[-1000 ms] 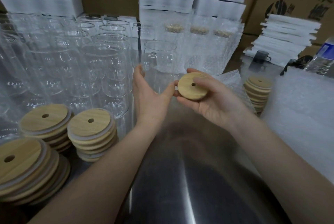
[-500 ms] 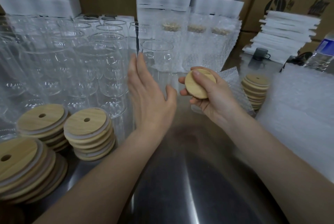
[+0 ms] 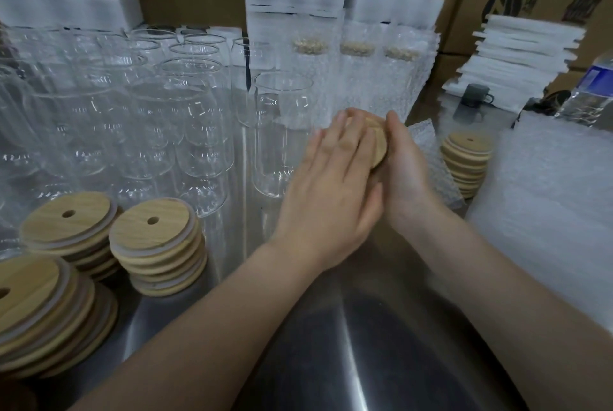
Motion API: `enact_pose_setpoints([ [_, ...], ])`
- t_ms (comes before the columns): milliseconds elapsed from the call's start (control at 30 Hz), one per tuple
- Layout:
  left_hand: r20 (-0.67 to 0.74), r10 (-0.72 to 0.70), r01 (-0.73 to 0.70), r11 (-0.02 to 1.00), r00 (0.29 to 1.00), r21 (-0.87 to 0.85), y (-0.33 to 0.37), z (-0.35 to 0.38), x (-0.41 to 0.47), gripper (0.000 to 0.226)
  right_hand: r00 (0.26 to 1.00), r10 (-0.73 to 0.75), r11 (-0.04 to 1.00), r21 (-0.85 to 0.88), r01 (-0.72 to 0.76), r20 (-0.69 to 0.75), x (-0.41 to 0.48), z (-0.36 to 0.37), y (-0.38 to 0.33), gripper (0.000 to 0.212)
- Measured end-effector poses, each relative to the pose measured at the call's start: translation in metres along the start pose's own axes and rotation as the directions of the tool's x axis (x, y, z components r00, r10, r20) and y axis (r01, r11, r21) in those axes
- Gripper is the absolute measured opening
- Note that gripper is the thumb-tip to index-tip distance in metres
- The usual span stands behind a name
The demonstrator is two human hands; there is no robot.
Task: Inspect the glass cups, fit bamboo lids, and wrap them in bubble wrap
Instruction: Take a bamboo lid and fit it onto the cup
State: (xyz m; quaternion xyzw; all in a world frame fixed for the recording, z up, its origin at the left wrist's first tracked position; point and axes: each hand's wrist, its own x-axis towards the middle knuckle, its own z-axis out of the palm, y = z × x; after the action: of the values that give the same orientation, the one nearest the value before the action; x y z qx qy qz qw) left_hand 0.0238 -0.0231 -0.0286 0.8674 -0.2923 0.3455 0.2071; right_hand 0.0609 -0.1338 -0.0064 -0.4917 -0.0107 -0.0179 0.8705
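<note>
Bamboo lid (image 3: 378, 148): being held just right of the nearest glass cup (image 3: 282, 132), not yet on it. Right hand (image 3: 411, 175): cupping it from beneath, fingers curling round the rim. Left hand (image 3: 331, 185): now lying flat across its face, fingers straight, having crossed over from beside that cup. Probably brushing or checking before fitting; wrapping still pending.

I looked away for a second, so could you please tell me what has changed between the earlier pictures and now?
The left hand swung right from beside the glass cups and now lies flat, fingers straight, over the bamboo lid, which the right hand still holds. The glass cups, lid stacks and wrapped cups stayed put.
</note>
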Motion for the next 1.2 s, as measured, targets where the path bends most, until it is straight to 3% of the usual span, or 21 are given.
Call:
enact_pose_setpoints([
  [100, 0.135, -0.038, 0.037, 0.999, 0.99, 0.011, 0.003, 0.005, -0.001, 0.066, 0.998, -0.052, 0.993, -0.105, 0.055, 0.03, -0.003, 0.0, 0.001, 0.053],
  [300, 0.171, 0.004, -0.012, 0.999, 0.985, 0.048, 0.002, 0.007, -0.002, 0.067, 0.998, -0.06, 0.984, -0.17, 0.061, 0.014, -0.005, 0.001, -0.004, 0.058],
  [567, 0.199, 0.108, -0.124, 0.99, 0.974, 0.067, 0.01, 0.009, -0.005, 0.07, 0.999, 0.029, 0.998, 0.052, -0.028, -0.021, -0.003, 0.0, -0.017, 0.056],
  [867, 0.129, 0.01, -0.023, 0.994, 0.992, 0.104, 0.004, 0.006, -0.003, 0.074, 0.993, 0.04, 0.968, 0.242, -0.066, 0.108, -0.005, 0.002, -0.019, 0.043],
  [933, 0.102, -0.004, -0.001, 0.999, 0.995, 0.05, 0.003, 0.007, -0.002, 0.075, 0.988, 0.048, 0.966, 0.245, -0.082, 0.144, -0.005, 0.002, -0.02, 0.045],
  [1067, 0.02, -0.055, 0.057, 0.993, 0.998, -0.1, 0.003, 0.007, -0.001, 0.079, 0.987, 0.081, 0.975, 0.197, -0.108, 0.142, -0.003, 0.0, -0.015, 0.029],
  [1200, 0.007, -0.099, 0.099, 0.988, 0.995, -0.117, -0.003, 0.006, -0.001, 0.075, 0.986, 0.045, 0.997, 0.061, -0.055, 0.162, -0.002, 0.002, -0.011, 0.059],
])
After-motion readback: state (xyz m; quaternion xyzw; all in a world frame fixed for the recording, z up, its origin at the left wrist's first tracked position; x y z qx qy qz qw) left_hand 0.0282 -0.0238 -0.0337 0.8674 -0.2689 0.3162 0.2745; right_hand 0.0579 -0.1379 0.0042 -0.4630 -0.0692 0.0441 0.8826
